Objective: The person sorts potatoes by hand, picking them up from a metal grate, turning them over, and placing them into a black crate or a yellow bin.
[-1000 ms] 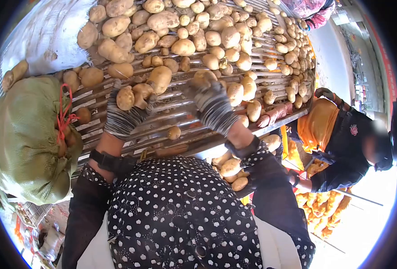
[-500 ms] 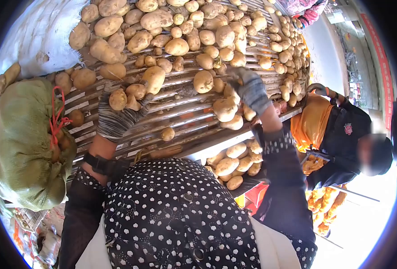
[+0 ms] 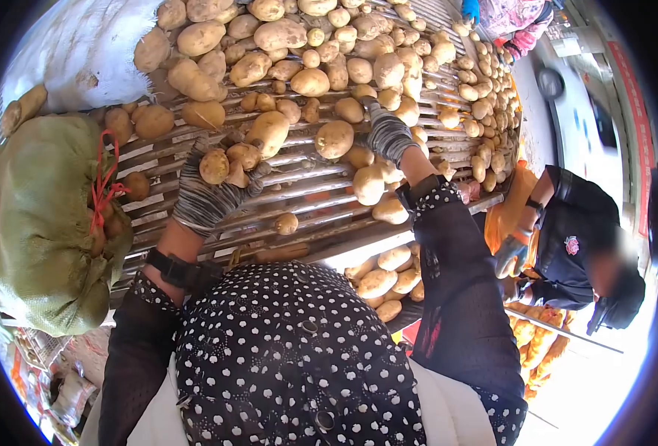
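Many potatoes point(image 3: 281, 34) of mixed sizes lie on a slatted rack point(image 3: 310, 197). My left hand point(image 3: 208, 195), in a grey striped glove, is cupped palm up and closed round several small potatoes point(image 3: 214, 166). A larger yellow potato point(image 3: 269, 134) rests just beyond its fingers. My right hand point(image 3: 390, 132), gloved the same way, reaches over the rack with fingers extended among the potatoes. A round potato point(image 3: 349, 110) is beside its fingertips, and others lie near its wrist. Whether its fingers grip anything is hard to make out.
A full green mesh sack point(image 3: 43, 223) tied with red string stands at the left, below a white woven sack point(image 3: 84, 56). More potatoes point(image 3: 377, 283) sit beneath the rack's near edge. One person point(image 3: 578, 238) is at the right by an orange bag; another point(image 3: 511, 18) is at the far end.
My right hand has moved left and reaches farther over the potatoes. My left hand still holds its small potatoes. The person at the right has lowered a gloved hand; a vehicle now shows behind.
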